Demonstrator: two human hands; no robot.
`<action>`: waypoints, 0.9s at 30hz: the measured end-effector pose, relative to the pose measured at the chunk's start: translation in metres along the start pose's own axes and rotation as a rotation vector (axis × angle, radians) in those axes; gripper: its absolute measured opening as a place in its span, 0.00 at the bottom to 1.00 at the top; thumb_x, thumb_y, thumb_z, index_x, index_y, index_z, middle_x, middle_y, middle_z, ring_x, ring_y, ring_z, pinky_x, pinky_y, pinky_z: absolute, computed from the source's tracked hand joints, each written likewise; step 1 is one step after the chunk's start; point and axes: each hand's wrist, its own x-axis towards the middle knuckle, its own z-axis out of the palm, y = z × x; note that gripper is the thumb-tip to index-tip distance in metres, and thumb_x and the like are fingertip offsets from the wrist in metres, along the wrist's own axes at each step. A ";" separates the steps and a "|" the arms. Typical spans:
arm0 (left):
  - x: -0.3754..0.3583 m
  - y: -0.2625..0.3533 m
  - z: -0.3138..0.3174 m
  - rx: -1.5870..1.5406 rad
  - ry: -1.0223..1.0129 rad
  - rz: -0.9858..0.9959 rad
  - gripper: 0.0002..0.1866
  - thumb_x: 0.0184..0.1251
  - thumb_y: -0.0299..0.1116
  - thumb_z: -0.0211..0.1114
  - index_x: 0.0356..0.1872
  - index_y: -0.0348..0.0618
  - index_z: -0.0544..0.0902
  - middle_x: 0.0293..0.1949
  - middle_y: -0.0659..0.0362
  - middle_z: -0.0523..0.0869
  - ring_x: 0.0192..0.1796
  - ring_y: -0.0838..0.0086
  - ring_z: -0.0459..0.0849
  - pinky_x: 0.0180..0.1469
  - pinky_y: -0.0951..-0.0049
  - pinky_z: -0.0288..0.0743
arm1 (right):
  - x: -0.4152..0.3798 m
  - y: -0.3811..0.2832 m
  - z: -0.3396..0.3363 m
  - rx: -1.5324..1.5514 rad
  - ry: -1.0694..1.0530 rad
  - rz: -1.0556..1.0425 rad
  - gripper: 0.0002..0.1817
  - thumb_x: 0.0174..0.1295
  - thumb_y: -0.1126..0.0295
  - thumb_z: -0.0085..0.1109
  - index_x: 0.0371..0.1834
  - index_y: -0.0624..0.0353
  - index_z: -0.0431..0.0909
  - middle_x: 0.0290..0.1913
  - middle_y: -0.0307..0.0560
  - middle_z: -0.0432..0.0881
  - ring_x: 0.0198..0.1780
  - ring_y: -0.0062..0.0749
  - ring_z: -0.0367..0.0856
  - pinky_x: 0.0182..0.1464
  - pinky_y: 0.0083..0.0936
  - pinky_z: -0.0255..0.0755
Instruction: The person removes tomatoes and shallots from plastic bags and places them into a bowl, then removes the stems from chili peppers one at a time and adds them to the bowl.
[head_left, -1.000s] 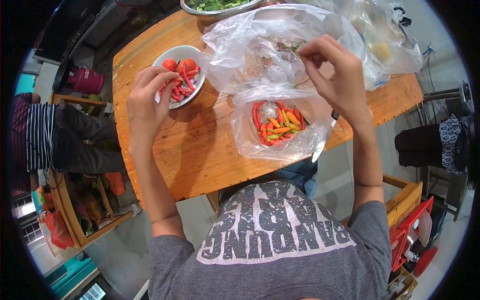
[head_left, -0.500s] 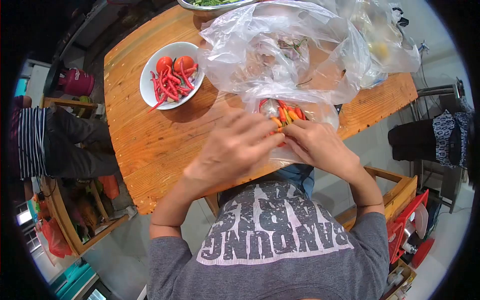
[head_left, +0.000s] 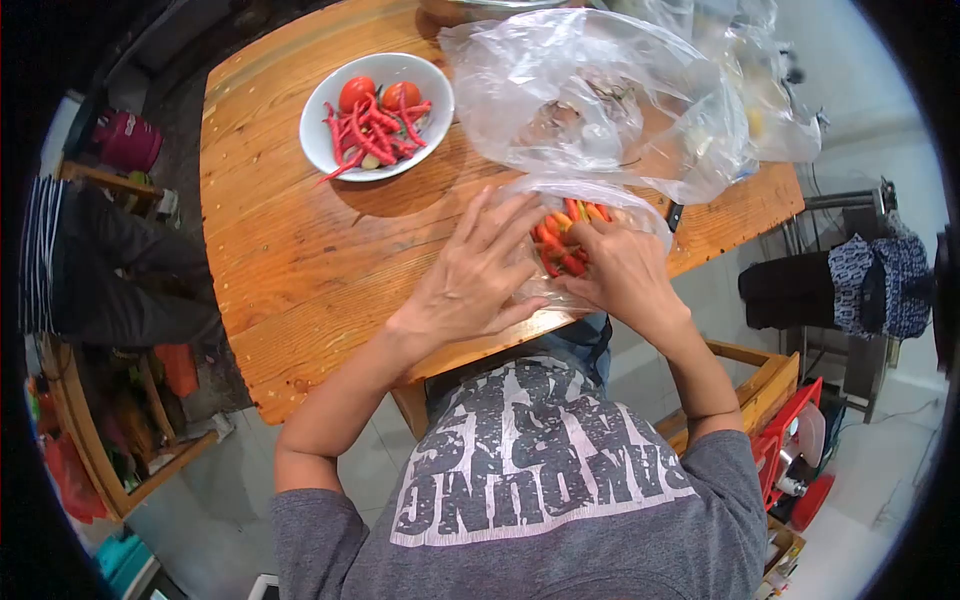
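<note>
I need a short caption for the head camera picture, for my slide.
Both hands, left hand and right hand, reach into a clear bag of chillies on a wooden table, beside a white bowl of red chillies and tomatoes.

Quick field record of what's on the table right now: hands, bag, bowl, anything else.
left hand: spread flat on the near side of the small clear plastic bag of red, orange and green chillies
right hand: fingers curled into the bag's open mouth, among the chillies
white round bowl: far left, holds red chillies and two red tomatoes, apart from both hands
large crumpled clear plastic bag: behind the small bag, touching it
wooden plank table: bears everything
grip: whether either hand pinches a chilli cannot be told
</note>
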 end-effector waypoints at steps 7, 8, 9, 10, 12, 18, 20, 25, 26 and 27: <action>0.013 0.001 0.016 -0.079 0.039 -0.041 0.18 0.55 0.45 0.74 0.27 0.38 0.83 0.72 0.43 0.66 0.77 0.49 0.59 0.78 0.45 0.50 | 0.005 0.020 -0.012 -0.035 0.173 0.034 0.25 0.54 0.71 0.69 0.57 0.57 0.74 0.38 0.54 0.83 0.38 0.50 0.84 0.39 0.41 0.76; 0.013 -0.001 0.017 -0.091 0.047 -0.045 0.18 0.55 0.45 0.74 0.27 0.38 0.83 0.72 0.43 0.66 0.77 0.49 0.59 0.78 0.45 0.51 | 0.005 0.019 -0.012 -0.022 0.208 0.034 0.25 0.54 0.71 0.68 0.57 0.57 0.75 0.38 0.53 0.83 0.38 0.50 0.84 0.38 0.41 0.76; 0.013 -0.002 0.017 -0.104 0.054 -0.048 0.18 0.55 0.44 0.74 0.27 0.37 0.83 0.72 0.42 0.66 0.77 0.48 0.59 0.78 0.45 0.51 | 0.004 0.018 -0.010 0.023 0.201 0.028 0.24 0.54 0.71 0.68 0.57 0.56 0.75 0.38 0.52 0.84 0.38 0.50 0.84 0.38 0.41 0.76; 0.012 -0.003 0.017 -0.113 0.061 -0.055 0.18 0.55 0.44 0.74 0.27 0.37 0.83 0.72 0.42 0.66 0.77 0.48 0.59 0.78 0.45 0.51 | 0.002 0.016 -0.007 0.068 0.194 0.023 0.24 0.54 0.71 0.68 0.56 0.56 0.76 0.39 0.52 0.84 0.38 0.49 0.84 0.38 0.41 0.76; 0.011 -0.002 0.017 -0.136 0.069 -0.070 0.18 0.54 0.44 0.74 0.27 0.36 0.83 0.71 0.42 0.66 0.77 0.47 0.59 0.77 0.46 0.52 | -0.001 0.018 -0.002 0.077 0.156 0.007 0.22 0.55 0.70 0.70 0.53 0.55 0.77 0.37 0.49 0.84 0.37 0.47 0.84 0.37 0.40 0.75; 0.015 -0.005 0.025 -0.159 0.061 -0.086 0.16 0.53 0.40 0.75 0.27 0.37 0.83 0.71 0.42 0.67 0.76 0.45 0.60 0.76 0.46 0.54 | -0.005 0.031 0.002 0.111 0.146 0.037 0.16 0.55 0.67 0.72 0.46 0.56 0.81 0.33 0.46 0.86 0.36 0.43 0.85 0.37 0.37 0.75; 0.015 -0.005 0.023 -0.164 0.055 -0.084 0.15 0.53 0.39 0.75 0.27 0.37 0.83 0.71 0.42 0.67 0.75 0.45 0.60 0.76 0.46 0.54 | -0.004 0.031 0.005 0.140 0.182 0.068 0.16 0.55 0.67 0.72 0.47 0.55 0.81 0.33 0.46 0.86 0.35 0.44 0.85 0.37 0.36 0.76; 0.028 -0.003 0.026 -0.139 0.040 -0.096 0.13 0.52 0.38 0.74 0.26 0.38 0.83 0.68 0.45 0.71 0.74 0.48 0.64 0.76 0.47 0.55 | -0.002 0.051 0.013 0.156 0.223 0.066 0.14 0.56 0.69 0.71 0.44 0.58 0.81 0.33 0.47 0.86 0.34 0.43 0.86 0.37 0.35 0.76; 0.028 -0.004 0.024 -0.130 0.044 -0.094 0.13 0.51 0.38 0.74 0.26 0.39 0.83 0.67 0.45 0.72 0.74 0.48 0.64 0.76 0.46 0.55 | 0.000 0.053 0.013 0.148 0.215 0.049 0.13 0.56 0.69 0.71 0.43 0.59 0.81 0.33 0.47 0.86 0.34 0.43 0.86 0.37 0.35 0.76; 0.025 -0.005 0.021 -0.123 0.051 -0.096 0.13 0.51 0.38 0.74 0.25 0.39 0.82 0.67 0.46 0.73 0.74 0.48 0.64 0.76 0.46 0.55 | 0.003 0.051 0.014 0.151 0.225 0.039 0.13 0.56 0.69 0.71 0.43 0.59 0.81 0.33 0.48 0.86 0.34 0.43 0.86 0.37 0.35 0.76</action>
